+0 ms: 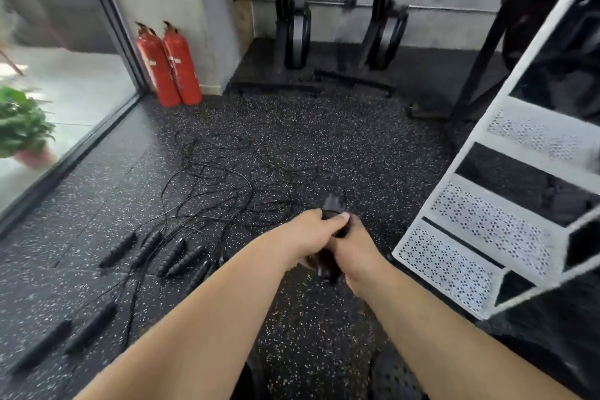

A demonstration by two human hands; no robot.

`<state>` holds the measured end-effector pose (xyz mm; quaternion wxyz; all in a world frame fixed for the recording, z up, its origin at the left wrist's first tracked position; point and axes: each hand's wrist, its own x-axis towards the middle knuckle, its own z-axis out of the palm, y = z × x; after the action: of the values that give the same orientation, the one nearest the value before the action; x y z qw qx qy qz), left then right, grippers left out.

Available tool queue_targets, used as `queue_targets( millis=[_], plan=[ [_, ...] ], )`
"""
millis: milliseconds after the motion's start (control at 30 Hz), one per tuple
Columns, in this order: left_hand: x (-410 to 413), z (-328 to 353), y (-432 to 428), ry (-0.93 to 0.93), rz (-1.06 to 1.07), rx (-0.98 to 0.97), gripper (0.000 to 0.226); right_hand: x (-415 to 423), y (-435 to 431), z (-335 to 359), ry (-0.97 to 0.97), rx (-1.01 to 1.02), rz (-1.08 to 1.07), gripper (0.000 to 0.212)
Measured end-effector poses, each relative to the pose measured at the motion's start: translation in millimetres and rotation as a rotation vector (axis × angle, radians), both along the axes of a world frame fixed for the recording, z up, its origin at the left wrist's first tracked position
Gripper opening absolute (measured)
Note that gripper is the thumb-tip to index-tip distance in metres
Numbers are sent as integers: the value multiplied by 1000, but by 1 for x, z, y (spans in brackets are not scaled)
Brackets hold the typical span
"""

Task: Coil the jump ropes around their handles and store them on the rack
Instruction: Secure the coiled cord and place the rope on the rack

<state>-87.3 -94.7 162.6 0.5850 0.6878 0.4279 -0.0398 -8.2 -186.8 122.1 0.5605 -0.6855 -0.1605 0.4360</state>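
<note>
Both my hands meet in the middle of the view around a black jump rope bundle [328, 265]. My left hand [308, 232] grips its upper part, thumb on top. My right hand [354, 250] holds it from the right side. The bundle is blurred, so I cannot tell how much rope is wound on it. Several black jump rope handles [177, 255] lie on the speckled floor to the left, with thin black ropes [214, 185] tangled beyond them. Two more handles [91, 328] lie at the lower left. The white perforated rack [487, 224] stands at the right.
Two red fire extinguishers [168, 65] lean by the grey wall corner. A glass wall [65, 81] runs along the left with a potted plant [22, 127] behind it. Black gym machine frames [357, 78] stand at the back. Dark items sit on the rack's upper shelves.
</note>
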Motion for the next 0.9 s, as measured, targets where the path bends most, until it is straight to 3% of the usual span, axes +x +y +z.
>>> queue_targets(
  millis=[133, 267, 333, 600, 900],
  plan=[
    [-3, 2, -9, -237, 180, -110, 26, 8, -17, 27, -149, 92, 170, 75],
    [-18, 2, -5, -453, 191, -356, 29, 33, -29, 42, -229, 110, 231, 51],
    [-21, 1, -3, -506, 184, -387, 32, 40, -29, 45, -289, 113, 227, 51],
    [-9, 2, 13, -604, 201, -272, 33, 50, -14, 59, -378, 236, 176, 53],
    [12, -12, 17, -621, 213, -187, 25, 75, -6, 41, -467, 184, 158, 54]
  ],
)
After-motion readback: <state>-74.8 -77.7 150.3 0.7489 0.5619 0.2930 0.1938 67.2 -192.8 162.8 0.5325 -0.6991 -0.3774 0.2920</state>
